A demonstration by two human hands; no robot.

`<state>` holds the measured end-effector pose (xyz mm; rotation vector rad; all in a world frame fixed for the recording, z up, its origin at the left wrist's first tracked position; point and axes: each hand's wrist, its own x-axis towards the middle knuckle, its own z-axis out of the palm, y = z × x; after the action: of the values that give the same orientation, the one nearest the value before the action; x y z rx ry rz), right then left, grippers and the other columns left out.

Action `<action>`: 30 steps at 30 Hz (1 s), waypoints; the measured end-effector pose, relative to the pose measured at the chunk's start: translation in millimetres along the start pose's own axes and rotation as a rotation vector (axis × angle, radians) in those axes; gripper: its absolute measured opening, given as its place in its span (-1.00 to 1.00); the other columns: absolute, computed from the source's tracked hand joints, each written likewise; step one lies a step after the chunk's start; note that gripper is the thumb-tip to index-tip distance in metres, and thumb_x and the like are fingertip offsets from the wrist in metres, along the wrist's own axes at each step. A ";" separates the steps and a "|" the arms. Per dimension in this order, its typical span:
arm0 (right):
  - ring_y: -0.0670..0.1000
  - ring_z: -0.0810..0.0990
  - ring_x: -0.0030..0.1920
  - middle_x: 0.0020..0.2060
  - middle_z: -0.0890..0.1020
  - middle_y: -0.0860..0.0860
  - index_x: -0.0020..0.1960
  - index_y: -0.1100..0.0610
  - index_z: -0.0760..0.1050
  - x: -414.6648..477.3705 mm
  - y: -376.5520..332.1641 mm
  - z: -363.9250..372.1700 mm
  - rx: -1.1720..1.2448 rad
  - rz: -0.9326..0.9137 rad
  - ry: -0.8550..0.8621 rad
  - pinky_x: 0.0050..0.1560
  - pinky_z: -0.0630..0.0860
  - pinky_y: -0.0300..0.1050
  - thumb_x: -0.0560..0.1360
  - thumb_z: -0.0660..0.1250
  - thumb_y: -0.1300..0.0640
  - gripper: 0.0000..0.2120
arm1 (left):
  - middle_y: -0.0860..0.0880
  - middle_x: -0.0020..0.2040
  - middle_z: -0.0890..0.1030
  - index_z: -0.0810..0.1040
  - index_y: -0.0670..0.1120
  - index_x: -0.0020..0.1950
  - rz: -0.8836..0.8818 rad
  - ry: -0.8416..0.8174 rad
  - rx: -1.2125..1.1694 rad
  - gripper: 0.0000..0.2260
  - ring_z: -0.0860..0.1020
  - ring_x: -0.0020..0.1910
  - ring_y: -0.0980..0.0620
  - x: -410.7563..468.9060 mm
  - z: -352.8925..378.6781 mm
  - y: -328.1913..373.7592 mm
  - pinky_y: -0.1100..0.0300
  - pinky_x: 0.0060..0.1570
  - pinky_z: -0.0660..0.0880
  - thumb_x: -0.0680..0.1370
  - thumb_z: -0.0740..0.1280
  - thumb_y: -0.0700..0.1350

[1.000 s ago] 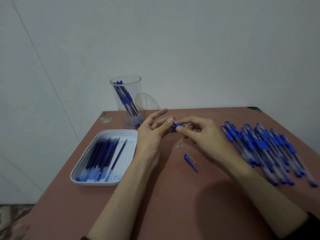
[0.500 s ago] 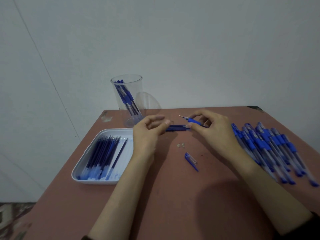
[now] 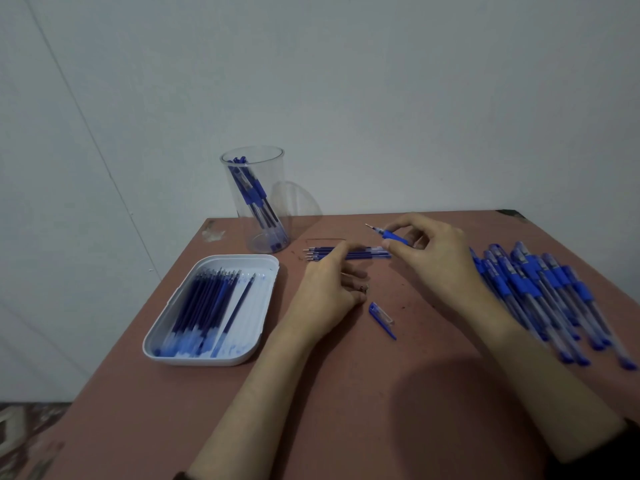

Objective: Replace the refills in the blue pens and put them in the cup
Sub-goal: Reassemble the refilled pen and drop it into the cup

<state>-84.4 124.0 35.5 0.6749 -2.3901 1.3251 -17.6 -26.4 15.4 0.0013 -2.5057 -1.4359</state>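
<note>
The right hand (image 3: 433, 258) holds a blue pen front section (image 3: 389, 235) pinched between thumb and fingers, its metal tip pointing toward 10 o'clock above the counter (image 3: 311, 393). The left hand (image 3: 329, 289) rests on the counter, its fingertips (image 3: 341, 249) lying on a small row of loose refills (image 3: 349, 253) that sits at 12 o'clock from the hand; whether its grip closes on one I cannot tell. At 9 o'clock from the left hand, a white tray (image 3: 266, 271) carries more refills. The clear cup (image 3: 256, 199) stands at 11 o'clock, several blue pens inside. A pen cap (image 3: 381, 315) lies between the forearms. A pile of blue pens (image 3: 540, 289) spreads at 3 o'clock, just beside the right wrist.
</note>
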 end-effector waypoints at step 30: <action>-0.06 0.53 -0.07 -0.20 0.60 -0.10 -0.10 -0.06 0.62 -4.6 -5.8 -2.3 -0.200 -0.169 -0.217 0.10 0.43 0.12 0.41 0.44 0.11 -0.89 | 0.02 -0.11 0.70 0.70 -0.07 0.01 0.234 0.149 0.441 -0.85 0.61 -0.11 0.07 5.8 -17.5 9.2 0.18 -0.09 0.48 0.47 0.44 -0.10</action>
<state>-77.3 124.4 38.5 0.9798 -2.5230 0.9719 -18.3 -37.3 32.9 -0.0962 -2.5411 -0.7500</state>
